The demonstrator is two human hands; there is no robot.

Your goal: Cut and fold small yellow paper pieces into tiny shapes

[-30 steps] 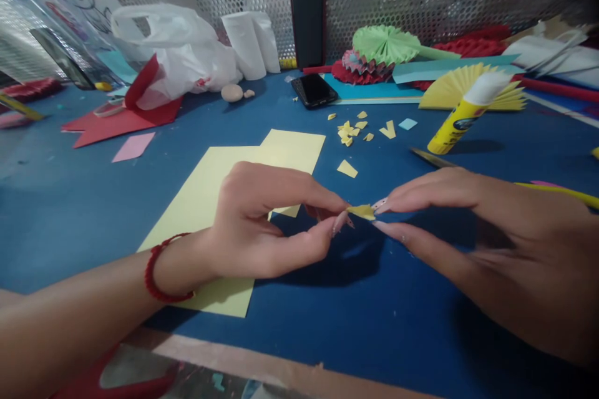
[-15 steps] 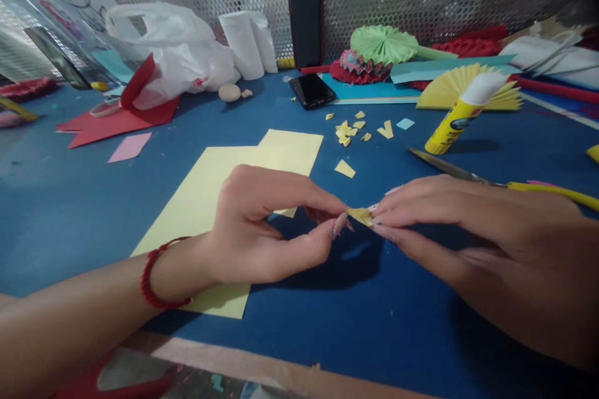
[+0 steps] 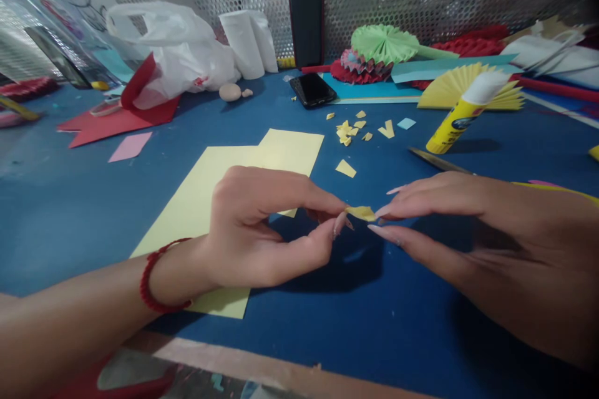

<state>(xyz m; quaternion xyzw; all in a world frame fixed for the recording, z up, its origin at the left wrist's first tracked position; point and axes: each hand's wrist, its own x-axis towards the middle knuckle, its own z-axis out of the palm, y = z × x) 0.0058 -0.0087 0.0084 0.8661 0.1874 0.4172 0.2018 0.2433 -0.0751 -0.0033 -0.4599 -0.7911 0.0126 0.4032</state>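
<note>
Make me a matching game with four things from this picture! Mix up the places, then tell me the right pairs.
Things:
1. small yellow paper piece
2. yellow glue stick with a white cap
3. red braided cord bracelet
4. flat, four-sided pink paper piece

Places:
A. around the person's left wrist
B. lying near the larger sheet of red paper
C. pinched at the fingertips of the person's left hand
D. in front of the pleated yellow paper fan

Right pairs: 1-C, 2-D, 3-A, 4-B
</note>
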